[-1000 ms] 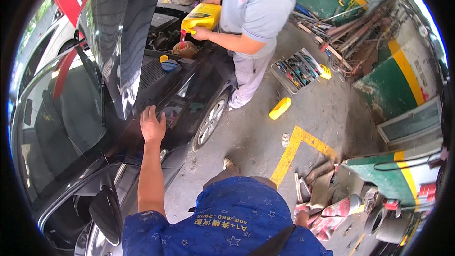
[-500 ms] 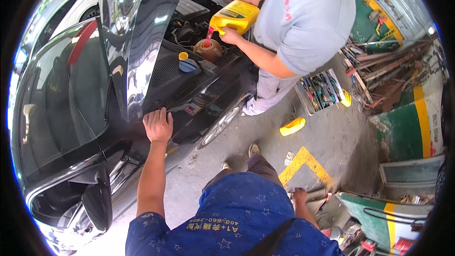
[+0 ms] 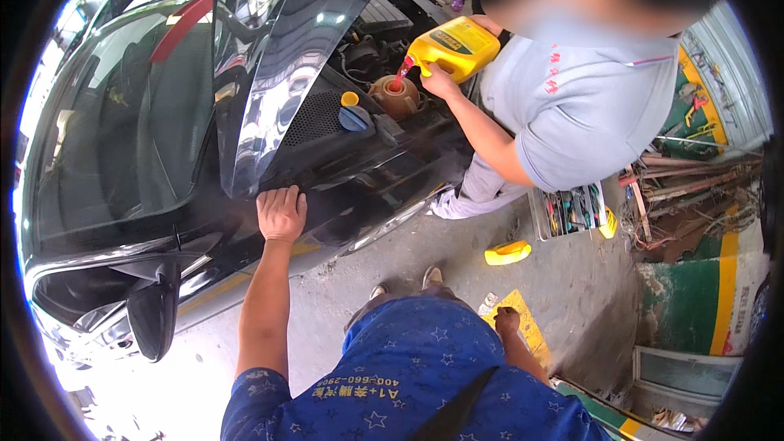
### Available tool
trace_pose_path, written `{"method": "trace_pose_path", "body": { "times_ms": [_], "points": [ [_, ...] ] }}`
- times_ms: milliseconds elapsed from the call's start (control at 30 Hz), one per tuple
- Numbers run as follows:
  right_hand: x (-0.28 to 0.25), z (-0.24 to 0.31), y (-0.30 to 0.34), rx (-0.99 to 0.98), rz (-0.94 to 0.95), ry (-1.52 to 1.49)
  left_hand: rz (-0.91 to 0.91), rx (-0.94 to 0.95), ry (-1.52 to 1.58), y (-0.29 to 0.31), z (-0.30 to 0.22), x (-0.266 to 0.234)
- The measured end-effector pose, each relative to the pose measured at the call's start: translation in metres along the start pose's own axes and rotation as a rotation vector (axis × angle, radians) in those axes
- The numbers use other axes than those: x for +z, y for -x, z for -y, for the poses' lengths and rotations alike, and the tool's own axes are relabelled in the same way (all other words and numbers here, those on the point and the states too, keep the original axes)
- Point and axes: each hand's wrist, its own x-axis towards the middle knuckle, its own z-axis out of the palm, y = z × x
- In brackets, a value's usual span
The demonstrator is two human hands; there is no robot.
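Observation:
My left hand (image 3: 282,213) lies palm down on the black car's fender (image 3: 327,212), just below the raised hood (image 3: 278,57). Its fingers are stretched forward, slightly bent, around no object. By my right side hangs my right hand (image 3: 507,321), its fingers curled in and nothing visible in them. Across the fender, a co-worker in a grey shirt (image 3: 584,106) tilts a yellow jug (image 3: 459,46) with both hands. Red liquid (image 3: 400,75) runs from its mouth into the round, brownish coolant reservoir (image 3: 395,100) in the engine bay.
A blue cap (image 3: 354,119) sits by a yellow cap (image 3: 349,99) beside the windshield cowl. On the floor lie a yellow bottle (image 3: 508,253) and a tray of tools (image 3: 569,211). Metal scraps (image 3: 694,188) are piled at the right. The side mirror (image 3: 153,310) juts out at lower left.
My view has shifted, so the car and co-worker sit differently in it. My right hand has swung forward from my side. The left stays on the fender, and the red liquid is still pouring.

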Motion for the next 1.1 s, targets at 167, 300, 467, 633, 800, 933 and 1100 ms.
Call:
{"method": "trace_pose_path", "body": {
  "times_ms": [167, 300, 467, 633, 800, 933, 1100],
  "points": [
    [0.003, 0.012, 0.008, -0.064, 0.067, 0.101, 0.055, -0.033, -0.002, 0.004, 0.002, 0.000],
    [0.003, 0.012, 0.008, -0.057, 0.074, 0.135, 0.048, -0.037, 0.002, 0.004, 0.001, 0.001],
    [0.005, 0.009, -0.006, -0.075, 0.106, 0.164, 0.049, -0.021, -0.004, 0.006, 0.001, -0.001],
    [0.015, 0.014, -0.011, -0.131, 0.072, 0.159, -0.004, -0.005, 0.007, -0.001, 0.002, 0.001],
    [0.026, 0.020, -0.017, -0.171, 0.105, 0.181, -0.021, 0.002, -0.001, -0.002, 0.002, 0.000],
    [0.024, 0.059, 0.000, -0.130, 0.145, 0.083, -0.023, -0.006, -0.025, 0.006, 0.003, -0.002],
    [0.061, 0.049, -0.067, -0.718, 0.446, 0.321, -0.031, 0.021, 0.013, -0.007, -0.004, 0.005]
  ]
}}
